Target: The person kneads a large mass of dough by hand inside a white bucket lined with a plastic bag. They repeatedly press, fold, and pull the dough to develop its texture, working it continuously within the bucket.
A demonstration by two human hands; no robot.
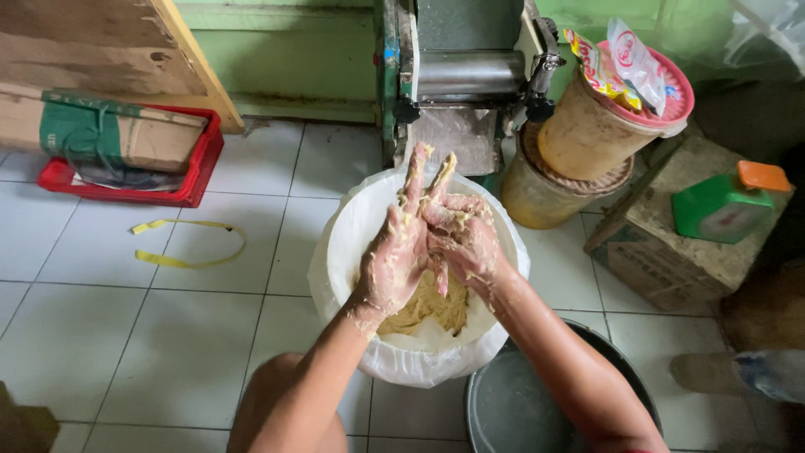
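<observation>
Two hands, the left hand (394,260) and right hand (457,235), press together with fingers stretched flat, holding nothing, coated in yellow dough (428,306) that lies directly beneath them in one white plastic-lined bucket (335,252). Beyond the fingertips stands one roller machine (465,75). Right of the hands: two stacked tubs (579,143), one green jug (721,205) with an orange cap. Left: one red crate (197,168), one yellow strap (180,256).

Left hand (392,256) and right hand (459,235) pressed together, fingers extended upward, both forearms angled inward, skin smeared yellow
</observation>
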